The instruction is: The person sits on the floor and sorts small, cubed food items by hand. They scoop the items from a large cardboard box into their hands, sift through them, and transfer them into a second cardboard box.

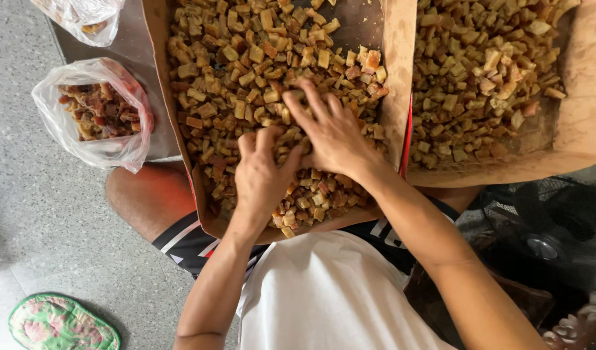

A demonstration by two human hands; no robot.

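Head view: a seated person works both hands in a cardboard tray (199,194) resting across the lap, heaped with small tan and brown cubes (246,71). The left hand (262,175) lies palm down on the near part of the heap, fingers curled loosely into the pieces; whether it has pinched any cannot be told. The right hand (333,133) sits just beyond and to its right, touching it, fingers spread flat over the cubes and gripping nothing visible. The bulk of the heap lies ahead of both hands, toward the tray's far end, with the right hand reaching deeper into it. A second tray (583,97), just beside the first on the right, holds a similar load of cubes. At left, on a grey surface, an open clear plastic bag (51,110) holds darker reddish-brown pieces; another bag (84,13) shows at the top edge. A green patterned mat (61,323) lies on the floor; a black fan (544,227) stands at right
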